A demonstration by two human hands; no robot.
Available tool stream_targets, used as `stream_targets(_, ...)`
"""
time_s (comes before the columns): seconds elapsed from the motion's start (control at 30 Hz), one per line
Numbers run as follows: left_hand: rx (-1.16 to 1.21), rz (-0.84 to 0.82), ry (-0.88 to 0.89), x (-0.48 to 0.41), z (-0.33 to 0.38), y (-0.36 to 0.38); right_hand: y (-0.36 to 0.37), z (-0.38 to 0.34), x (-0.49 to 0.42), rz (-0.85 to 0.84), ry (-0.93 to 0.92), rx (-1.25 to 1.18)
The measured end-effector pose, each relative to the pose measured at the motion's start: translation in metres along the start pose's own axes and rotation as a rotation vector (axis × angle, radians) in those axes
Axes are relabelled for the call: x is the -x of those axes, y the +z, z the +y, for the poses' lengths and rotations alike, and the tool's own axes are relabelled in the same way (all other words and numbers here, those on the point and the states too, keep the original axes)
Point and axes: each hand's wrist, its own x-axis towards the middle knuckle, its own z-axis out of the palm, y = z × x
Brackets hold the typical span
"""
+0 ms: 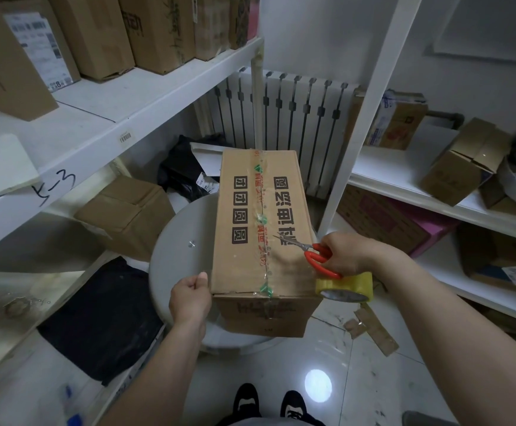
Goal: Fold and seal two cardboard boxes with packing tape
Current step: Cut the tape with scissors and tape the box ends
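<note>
A closed cardboard box with black printed characters stands on a round white stool; clear tape runs along its top seam. My left hand grips the box's near left corner, thumb on the top edge. My right hand holds red-handled scissors whose blades lie over the box top, pointing left. A roll of yellowish packing tape hangs under that hand at the box's near right corner. A second brown box sits on the floor to the left behind the stool.
White shelving with cardboard boxes flanks both sides: a long shelf on the left, shelves on the right. A radiator stands behind. Cardboard scraps lie on the tiled floor, dark cloth at lower left.
</note>
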Motion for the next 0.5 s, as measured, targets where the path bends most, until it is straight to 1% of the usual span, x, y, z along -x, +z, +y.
stream_targets(0.2, 0.04, -0.02, -0.056, 0.01, 0.003, 0.001, 0.002, -0.001, -0.006, 0.042, 0.049, 0.177)
stream_targets(0.5, 0.142, -0.034, -0.175, 0.011, 0.005, -0.004, 0.002, -0.014, -0.008, 0.053, 0.004, 0.305)
